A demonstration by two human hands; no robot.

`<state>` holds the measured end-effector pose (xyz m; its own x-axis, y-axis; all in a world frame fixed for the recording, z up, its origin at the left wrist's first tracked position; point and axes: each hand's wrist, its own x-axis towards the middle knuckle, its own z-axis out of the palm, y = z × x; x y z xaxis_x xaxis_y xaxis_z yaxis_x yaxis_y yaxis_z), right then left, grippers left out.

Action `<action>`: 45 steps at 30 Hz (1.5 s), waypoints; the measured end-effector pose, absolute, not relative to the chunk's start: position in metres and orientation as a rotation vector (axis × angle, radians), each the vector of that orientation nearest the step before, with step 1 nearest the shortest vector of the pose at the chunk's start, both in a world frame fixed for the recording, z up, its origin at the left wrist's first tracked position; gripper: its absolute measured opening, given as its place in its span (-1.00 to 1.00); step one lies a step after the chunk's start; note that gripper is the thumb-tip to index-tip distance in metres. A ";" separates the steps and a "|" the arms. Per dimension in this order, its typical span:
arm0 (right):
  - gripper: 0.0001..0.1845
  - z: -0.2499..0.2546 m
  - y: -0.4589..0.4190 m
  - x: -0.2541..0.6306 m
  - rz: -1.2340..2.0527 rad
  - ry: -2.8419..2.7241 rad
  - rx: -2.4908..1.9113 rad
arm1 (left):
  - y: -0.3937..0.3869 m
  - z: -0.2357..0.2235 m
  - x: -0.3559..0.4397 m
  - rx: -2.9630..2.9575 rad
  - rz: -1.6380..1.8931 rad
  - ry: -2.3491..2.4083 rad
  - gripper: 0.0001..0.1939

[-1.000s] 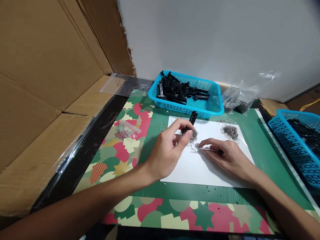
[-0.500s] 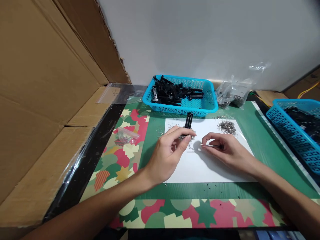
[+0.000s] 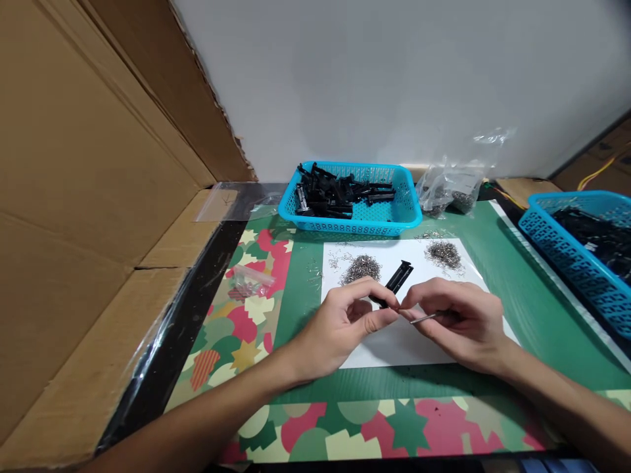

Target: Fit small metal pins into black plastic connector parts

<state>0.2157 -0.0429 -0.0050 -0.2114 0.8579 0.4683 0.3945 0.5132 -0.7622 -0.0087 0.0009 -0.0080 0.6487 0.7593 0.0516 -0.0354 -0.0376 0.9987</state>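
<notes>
My left hand (image 3: 345,322) pinches a slim black plastic part (image 3: 396,280) between thumb and fingers, its far end tilted up to the right. My right hand (image 3: 461,322) is closed on thin metal tweezers (image 3: 424,318) whose tip meets the black part's near end. Both hands hover over a white sheet (image 3: 394,341) on a green mat. Two heaps of small metal pins lie on the sheet: one (image 3: 362,268) just beyond my left hand, one (image 3: 444,253) at the far right.
A blue basket (image 3: 409,213) of black parts stands behind the sheet. Another blue basket (image 3: 566,253) sits at the right edge. Clear plastic bags (image 3: 451,187) of pins lie between them. A small bag (image 3: 249,279) rests on the patterned mat. Cardboard walls (image 3: 98,164) close the left side.
Both hands have drawn back toward me and come together. The black part has tilted from upright to leaning right, and the tweezers' tip now touches it. The camera view shifted slightly.
</notes>
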 end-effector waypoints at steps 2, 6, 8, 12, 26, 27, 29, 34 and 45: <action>-0.93 -0.005 -0.044 0.214 0.601 -1.781 -1.035 | 0.001 -0.009 -0.009 1.465 0.744 0.622 -0.83; -0.93 -0.008 -0.044 0.213 0.620 -1.778 -0.985 | 0.001 -0.008 -0.009 1.491 0.825 0.646 -0.85; -0.88 -0.010 -0.043 0.212 0.639 -1.795 -0.971 | 0.001 -0.007 -0.009 1.514 0.847 0.664 -0.85; -0.84 -0.009 -0.040 0.212 0.606 -1.835 -0.934 | 0.002 -0.005 -0.008 1.507 0.835 0.678 -0.85; -0.73 -0.004 -0.033 0.223 0.568 -1.900 -0.778 | -0.003 -0.001 -0.008 1.200 0.530 0.587 -0.73; -0.74 -0.004 -0.033 0.223 0.584 -1.908 -0.761 | -0.003 -0.001 -0.009 1.183 0.509 0.578 -0.73; -0.78 -0.004 -0.032 0.224 0.610 -1.923 -0.750 | -0.003 -0.001 -0.009 1.177 0.471 0.566 -0.74; -0.83 -0.006 -0.032 0.226 0.666 -1.950 -0.708 | -0.002 -0.001 -0.009 1.155 0.428 0.544 -0.70; -0.87 -0.001 -0.035 0.223 0.542 -2.064 -0.823 | -0.001 0.001 -0.006 1.149 0.401 0.572 -0.62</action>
